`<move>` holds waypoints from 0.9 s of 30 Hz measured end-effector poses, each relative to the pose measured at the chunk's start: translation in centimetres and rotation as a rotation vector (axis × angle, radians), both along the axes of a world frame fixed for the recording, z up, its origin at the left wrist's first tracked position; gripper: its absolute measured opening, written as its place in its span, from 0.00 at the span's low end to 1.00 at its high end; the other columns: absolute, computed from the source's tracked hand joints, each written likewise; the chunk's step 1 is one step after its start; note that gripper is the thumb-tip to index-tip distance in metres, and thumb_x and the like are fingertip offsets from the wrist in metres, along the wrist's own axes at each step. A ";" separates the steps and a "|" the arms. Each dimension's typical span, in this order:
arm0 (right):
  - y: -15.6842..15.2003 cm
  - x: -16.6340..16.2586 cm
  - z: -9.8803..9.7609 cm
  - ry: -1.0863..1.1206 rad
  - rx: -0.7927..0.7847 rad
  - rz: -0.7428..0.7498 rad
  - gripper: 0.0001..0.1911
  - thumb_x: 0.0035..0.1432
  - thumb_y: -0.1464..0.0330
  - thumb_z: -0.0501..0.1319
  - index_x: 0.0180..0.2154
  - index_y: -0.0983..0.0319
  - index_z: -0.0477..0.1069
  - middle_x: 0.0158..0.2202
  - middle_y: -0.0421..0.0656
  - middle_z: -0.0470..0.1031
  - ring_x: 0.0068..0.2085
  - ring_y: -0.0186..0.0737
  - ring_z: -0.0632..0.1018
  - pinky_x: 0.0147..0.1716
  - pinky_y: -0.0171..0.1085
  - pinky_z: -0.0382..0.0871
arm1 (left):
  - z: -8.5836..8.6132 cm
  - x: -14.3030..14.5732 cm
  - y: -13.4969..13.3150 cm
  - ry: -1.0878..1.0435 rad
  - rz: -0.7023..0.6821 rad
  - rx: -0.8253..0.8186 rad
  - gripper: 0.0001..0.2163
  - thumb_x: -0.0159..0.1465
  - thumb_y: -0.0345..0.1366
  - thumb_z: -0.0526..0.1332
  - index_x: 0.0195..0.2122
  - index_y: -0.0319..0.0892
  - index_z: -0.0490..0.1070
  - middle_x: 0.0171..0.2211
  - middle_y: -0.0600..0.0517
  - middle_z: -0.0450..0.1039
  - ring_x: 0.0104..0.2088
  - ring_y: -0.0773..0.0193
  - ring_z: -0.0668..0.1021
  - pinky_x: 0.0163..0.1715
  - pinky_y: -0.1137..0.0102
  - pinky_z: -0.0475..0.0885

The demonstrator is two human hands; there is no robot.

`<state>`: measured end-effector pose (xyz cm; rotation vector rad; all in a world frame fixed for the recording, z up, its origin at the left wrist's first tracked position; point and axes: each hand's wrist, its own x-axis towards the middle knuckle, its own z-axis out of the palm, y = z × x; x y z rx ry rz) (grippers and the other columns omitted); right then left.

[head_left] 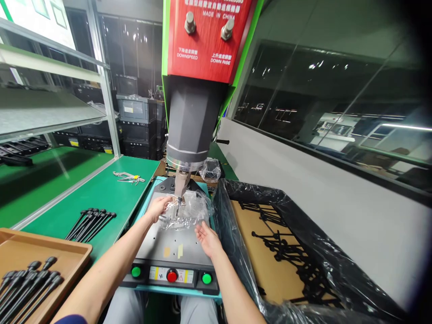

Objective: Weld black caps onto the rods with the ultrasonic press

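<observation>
My left hand (159, 209) reaches in at the left of the metal horn (182, 182) of a press-like machine. Its fingers are closed together by the clear plastic sheet (197, 209); what they pinch is too small to make out. A small black part (179, 203) stands just under the horn's tip, partly behind the plastic. To the right, near the sheet's lower edge, my right hand (208, 239) has its fingers apart and holds nothing visible. Both hands are above the machine's grey base plate (155, 245).
Green buttons (136, 272) flank a red button (172, 275) on the front panel. A plastic-lined bin (236, 234) with black rods stands right. Left are a brown tray (76, 252) of knobbed rods, a rod bundle (90, 224) and pliers (128, 176) on the green table (135, 198).
</observation>
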<state>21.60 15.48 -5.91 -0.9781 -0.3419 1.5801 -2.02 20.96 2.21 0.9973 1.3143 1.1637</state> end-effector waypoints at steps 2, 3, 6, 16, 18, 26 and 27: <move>-0.8 0.2 0.1 -0.011 0.004 0.001 0.16 0.45 0.66 0.75 0.31 0.66 0.72 0.29 0.46 0.78 0.28 0.37 0.79 0.25 0.30 0.73 | 0.3 -0.4 -0.3 -0.005 -0.001 -0.012 0.26 0.47 0.58 0.65 0.30 0.37 0.70 0.17 0.60 0.59 0.16 0.74 0.61 0.18 0.75 0.57; -1.4 0.3 0.1 -0.022 0.017 -0.002 0.18 0.43 0.66 0.76 0.32 0.65 0.72 0.29 0.45 0.78 0.28 0.37 0.79 0.24 0.30 0.72 | 0.6 -0.7 -0.6 -0.001 -0.001 -0.016 0.26 0.46 0.59 0.65 0.30 0.37 0.70 0.17 0.59 0.61 0.16 0.73 0.63 0.19 0.75 0.58; -3.7 0.9 0.3 -0.098 0.096 -0.023 0.24 0.39 0.62 0.77 0.37 0.63 0.71 0.29 0.42 0.77 0.26 0.34 0.77 0.22 0.29 0.69 | 1.3 -2.3 -1.7 0.031 0.037 -0.008 0.27 0.44 0.59 0.67 0.29 0.36 0.70 0.19 0.55 0.67 0.18 0.70 0.67 0.20 0.73 0.60; -13.3 3.3 -5.2 -0.577 0.078 0.103 0.24 0.44 0.48 0.69 0.31 0.62 0.75 0.29 0.44 0.75 0.27 0.39 0.73 0.22 0.33 0.65 | -5.8 -6.7 -15.4 0.137 0.203 0.069 0.20 0.55 0.55 0.60 0.23 0.41 0.70 0.21 0.52 0.72 0.24 0.63 0.73 0.24 0.72 0.66; -14.2 3.3 -6.7 -0.641 0.048 0.123 0.25 0.42 0.47 0.69 0.32 0.62 0.76 0.30 0.46 0.77 0.29 0.42 0.75 0.23 0.35 0.67 | -8.7 -6.4 -18.4 0.101 0.117 -0.094 0.22 0.55 0.57 0.57 0.22 0.41 0.70 0.18 0.52 0.71 0.20 0.64 0.71 0.21 0.71 0.64; -14.0 2.7 -9.1 -0.771 0.078 0.060 0.25 0.39 0.47 0.68 0.31 0.61 0.78 0.29 0.47 0.77 0.32 0.48 0.76 0.29 0.40 0.70 | -13.2 -6.6 -20.3 0.100 -0.015 -0.099 0.22 0.54 0.58 0.57 0.25 0.41 0.72 0.25 0.50 0.74 0.26 0.61 0.74 0.30 0.69 0.69; -13.9 2.6 -9.3 -0.783 0.083 0.048 0.25 0.40 0.46 0.67 0.30 0.61 0.77 0.28 0.46 0.76 0.30 0.47 0.76 0.29 0.40 0.69 | -13.4 -6.7 -20.2 0.105 -0.003 -0.093 0.22 0.54 0.58 0.56 0.25 0.41 0.72 0.25 0.50 0.74 0.26 0.61 0.73 0.30 0.69 0.69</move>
